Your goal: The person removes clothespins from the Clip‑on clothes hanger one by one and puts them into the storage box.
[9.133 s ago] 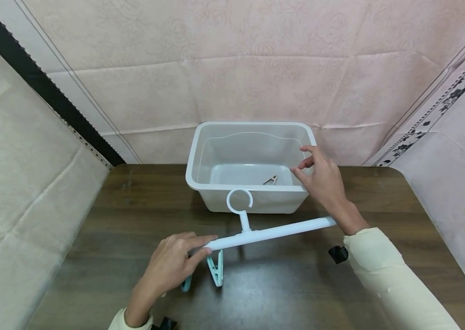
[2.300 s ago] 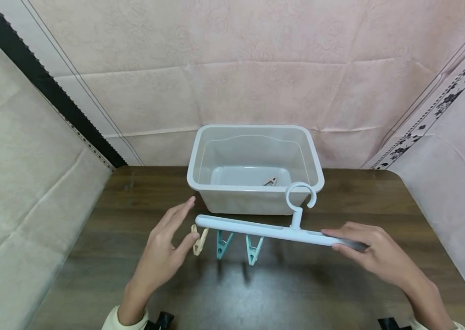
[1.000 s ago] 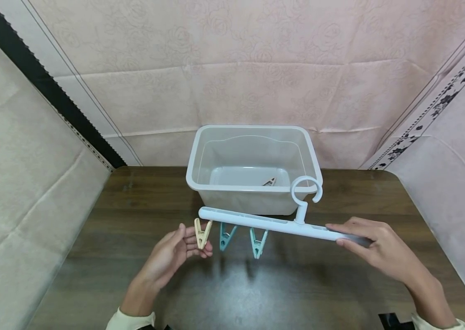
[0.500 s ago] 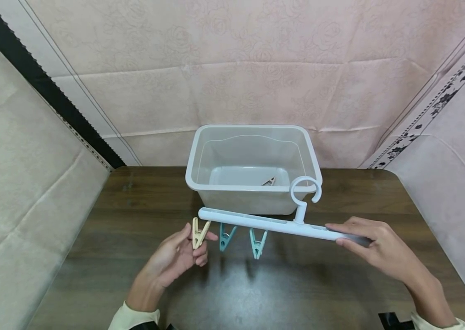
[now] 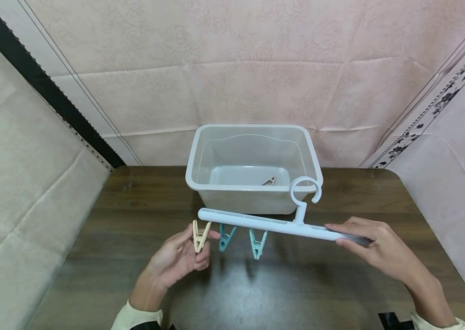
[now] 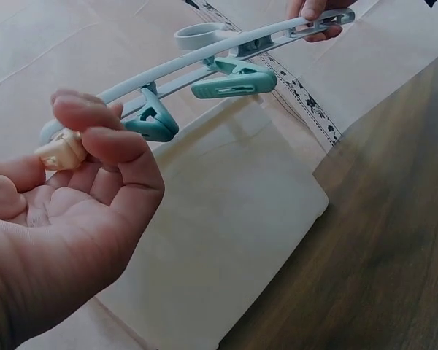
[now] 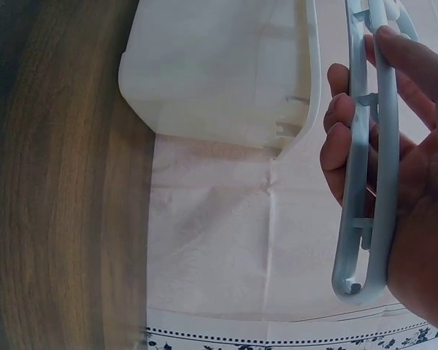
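Note:
My right hand (image 5: 381, 250) grips the right end of a pale blue clip hanger (image 5: 265, 223), holding it raised over the table with its hook up. From the bar hang two teal clothespins (image 5: 258, 244). Below the bar's left end is a cream clothespin (image 5: 200, 240), pinched between the thumb and fingers of my left hand (image 5: 172, 261), palm turned up. In the left wrist view only a small part of the cream clothespin (image 6: 63, 152) shows among the fingers. The right wrist view shows the fingers wrapped round the hanger's slotted end (image 7: 363, 270).
Behind the hanger stands a pale grey plastic bin (image 5: 249, 201) with one small clothespin (image 5: 271, 181) on its floor. Both rest on a dark wooden table (image 5: 141, 197). Patterned cloth (image 5: 257, 82) covers the back and sides.
Earlier the left hand held the bar's left end; later it came off, turned palm up and took the cream clothespin. The right hand moved from the bin to the hanger's right end.

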Available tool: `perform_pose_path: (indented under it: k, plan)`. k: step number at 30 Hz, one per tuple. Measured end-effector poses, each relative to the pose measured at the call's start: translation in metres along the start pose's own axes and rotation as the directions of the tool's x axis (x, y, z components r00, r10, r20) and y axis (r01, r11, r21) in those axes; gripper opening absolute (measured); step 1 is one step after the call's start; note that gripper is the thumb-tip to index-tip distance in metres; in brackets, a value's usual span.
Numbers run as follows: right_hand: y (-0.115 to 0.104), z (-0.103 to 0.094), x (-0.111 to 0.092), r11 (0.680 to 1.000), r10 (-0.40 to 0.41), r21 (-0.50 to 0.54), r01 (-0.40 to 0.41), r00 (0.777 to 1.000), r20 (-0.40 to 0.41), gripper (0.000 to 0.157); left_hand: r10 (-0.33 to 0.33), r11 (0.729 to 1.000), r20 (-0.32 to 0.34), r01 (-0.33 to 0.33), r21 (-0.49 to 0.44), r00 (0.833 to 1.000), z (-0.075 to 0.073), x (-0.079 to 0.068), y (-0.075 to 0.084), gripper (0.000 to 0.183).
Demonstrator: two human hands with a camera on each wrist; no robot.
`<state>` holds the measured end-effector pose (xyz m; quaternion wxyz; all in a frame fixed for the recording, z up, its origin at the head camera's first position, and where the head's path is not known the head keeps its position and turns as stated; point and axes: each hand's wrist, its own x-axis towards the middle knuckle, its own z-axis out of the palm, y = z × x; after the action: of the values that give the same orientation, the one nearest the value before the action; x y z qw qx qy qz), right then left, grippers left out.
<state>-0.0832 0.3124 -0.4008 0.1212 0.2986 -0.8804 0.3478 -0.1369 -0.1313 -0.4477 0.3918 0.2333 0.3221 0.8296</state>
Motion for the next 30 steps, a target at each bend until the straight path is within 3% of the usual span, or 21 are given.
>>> perform_pose_path:
  k: [10,15,20,24,27,30]
  plan:
    - [0.001,0.000,-0.001,1.000,-0.004,0.000,0.004,1.000,0.018,0.042,0.065,0.997,0.152,-0.072,0.042,0.986,0.000,0.001,0.001,0.055]
    - [0.002,0.002,0.000,1.000,-0.020,0.000,0.020,0.999,0.025,0.050,0.079,0.993,0.120,-0.089,0.078,0.990,0.001,-0.001,0.002,0.042]
    - [0.003,0.002,0.001,0.999,-0.029,0.019,0.029,0.999,0.042,0.051,0.106,0.973,0.040,-0.112,0.202,0.994,0.004,-0.002,0.002,0.036]
    - [0.002,0.001,0.001,0.999,-0.026,0.023,0.025,0.999,0.047,0.051,0.116,0.937,-0.098,-0.076,0.341,0.988,0.013,-0.004,0.003,0.030]
    - [0.001,0.001,0.001,1.000,-0.020,0.019,0.019,0.999,0.046,0.051,0.131,0.896,-0.228,-0.017,0.445,0.965,0.021,-0.004,0.003,0.025]
    - [0.001,0.002,0.001,1.000,-0.015,0.012,0.015,0.999,0.045,0.051,0.177,0.827,-0.318,0.035,0.561,0.932,0.027,-0.004,0.002,0.024]
